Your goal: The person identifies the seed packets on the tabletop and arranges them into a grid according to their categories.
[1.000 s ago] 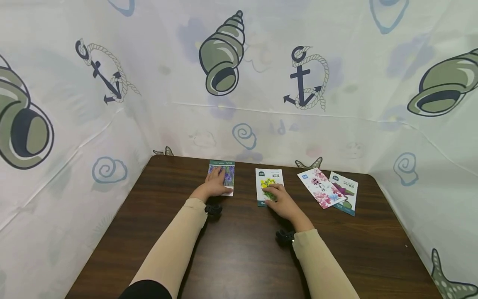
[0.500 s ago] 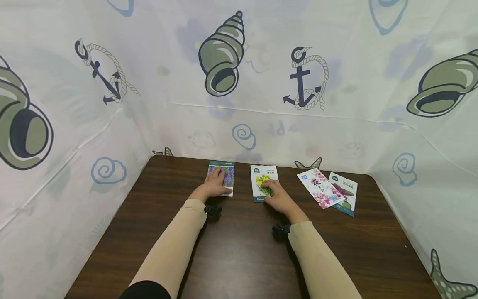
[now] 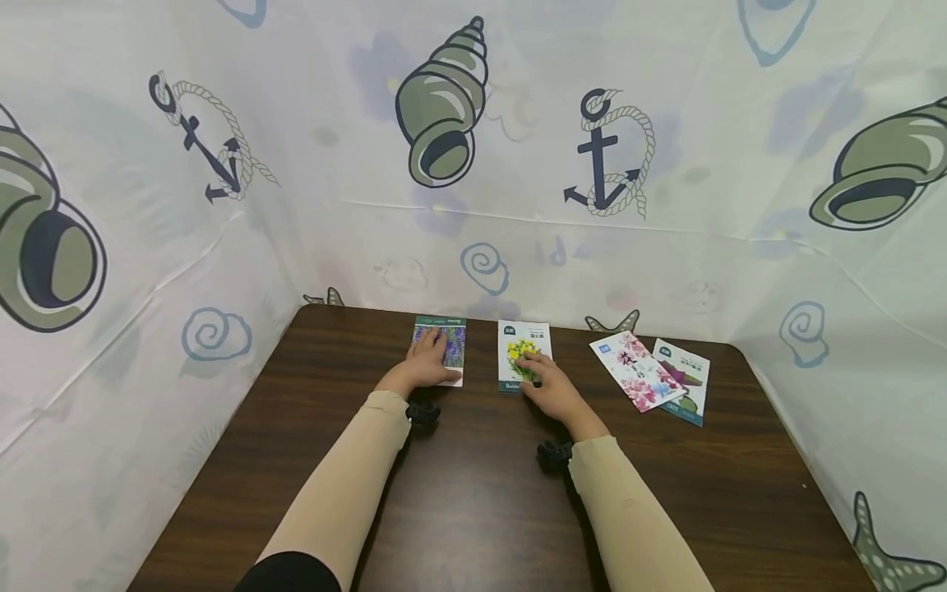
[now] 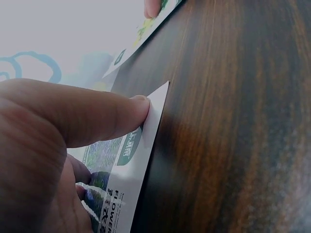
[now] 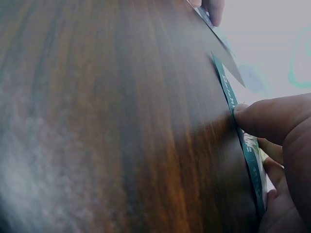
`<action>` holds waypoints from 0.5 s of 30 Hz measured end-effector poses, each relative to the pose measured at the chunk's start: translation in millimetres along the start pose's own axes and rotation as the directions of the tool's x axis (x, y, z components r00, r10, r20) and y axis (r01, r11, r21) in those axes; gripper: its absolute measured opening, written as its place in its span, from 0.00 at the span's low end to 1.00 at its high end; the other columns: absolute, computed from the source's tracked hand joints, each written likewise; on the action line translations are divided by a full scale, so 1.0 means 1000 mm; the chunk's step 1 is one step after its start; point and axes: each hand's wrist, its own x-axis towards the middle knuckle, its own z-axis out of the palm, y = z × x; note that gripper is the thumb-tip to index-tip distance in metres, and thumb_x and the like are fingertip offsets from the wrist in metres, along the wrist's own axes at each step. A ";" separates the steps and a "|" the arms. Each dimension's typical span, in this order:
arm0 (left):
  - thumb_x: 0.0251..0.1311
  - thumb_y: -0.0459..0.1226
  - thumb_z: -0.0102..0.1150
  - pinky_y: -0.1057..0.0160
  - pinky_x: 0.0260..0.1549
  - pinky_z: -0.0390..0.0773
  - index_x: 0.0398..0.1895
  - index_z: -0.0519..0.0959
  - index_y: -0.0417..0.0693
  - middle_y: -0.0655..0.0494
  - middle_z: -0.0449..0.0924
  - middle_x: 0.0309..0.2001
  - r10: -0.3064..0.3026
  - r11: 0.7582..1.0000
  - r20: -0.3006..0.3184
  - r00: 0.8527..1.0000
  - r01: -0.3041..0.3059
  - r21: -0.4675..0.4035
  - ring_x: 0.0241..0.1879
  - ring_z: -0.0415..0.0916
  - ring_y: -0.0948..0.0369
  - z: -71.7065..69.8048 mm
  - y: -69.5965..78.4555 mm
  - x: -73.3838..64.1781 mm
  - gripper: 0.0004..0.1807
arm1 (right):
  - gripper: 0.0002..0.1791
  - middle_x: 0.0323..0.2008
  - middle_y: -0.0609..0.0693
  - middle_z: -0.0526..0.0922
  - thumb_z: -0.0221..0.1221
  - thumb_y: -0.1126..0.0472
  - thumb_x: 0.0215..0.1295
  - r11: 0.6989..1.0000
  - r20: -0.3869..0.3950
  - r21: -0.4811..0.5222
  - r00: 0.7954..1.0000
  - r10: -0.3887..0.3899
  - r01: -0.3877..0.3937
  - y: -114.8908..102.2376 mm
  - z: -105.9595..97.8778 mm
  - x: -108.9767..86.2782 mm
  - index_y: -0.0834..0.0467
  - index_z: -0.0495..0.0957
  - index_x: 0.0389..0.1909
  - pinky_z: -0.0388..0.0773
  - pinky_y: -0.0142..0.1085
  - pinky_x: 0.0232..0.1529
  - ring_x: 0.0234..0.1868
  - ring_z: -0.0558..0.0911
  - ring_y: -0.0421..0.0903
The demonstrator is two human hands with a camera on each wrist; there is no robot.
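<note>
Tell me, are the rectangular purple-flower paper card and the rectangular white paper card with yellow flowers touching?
Apart. The head view shows a strip of dark brown wood-grain table between the purple-flower card and the yellow-flower card.

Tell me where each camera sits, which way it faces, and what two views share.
Head: worn on the head, facing forward and down at the table; the left hand, right hand and sleeves show.
Left wrist: on that wrist, facing the purple-flower card; left hand large, right fingertip at top.
Right wrist: on that wrist, facing the yellow-flower card; right hand large, left fingers at top.
Both wrist views share both cards and the table.
</note>
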 end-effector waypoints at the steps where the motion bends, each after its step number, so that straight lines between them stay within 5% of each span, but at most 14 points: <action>1: 0.74 0.54 0.64 0.36 0.87 0.27 0.91 0.35 0.40 0.40 0.23 0.90 0.002 1.000 0.002 1.000 -0.002 0.002 0.89 0.17 0.41 -0.001 0.001 -0.001 0.60 | 0.29 0.84 0.62 0.64 0.64 0.63 0.79 1.000 0.001 -0.002 1.000 0.001 -0.001 0.000 0.000 0.000 0.60 0.74 0.78 0.61 0.63 0.84 0.87 0.57 0.66; 15: 0.79 0.55 0.59 0.38 0.87 0.26 0.90 0.32 0.42 0.42 0.19 0.90 0.003 0.998 0.035 0.999 -0.006 0.064 0.89 0.14 0.43 -0.004 0.010 -0.009 0.57 | 0.32 0.84 0.62 0.63 0.66 0.61 0.78 1.000 -0.013 -0.010 1.000 0.026 -0.026 0.003 0.002 0.001 0.59 0.73 0.79 0.63 0.61 0.84 0.87 0.59 0.64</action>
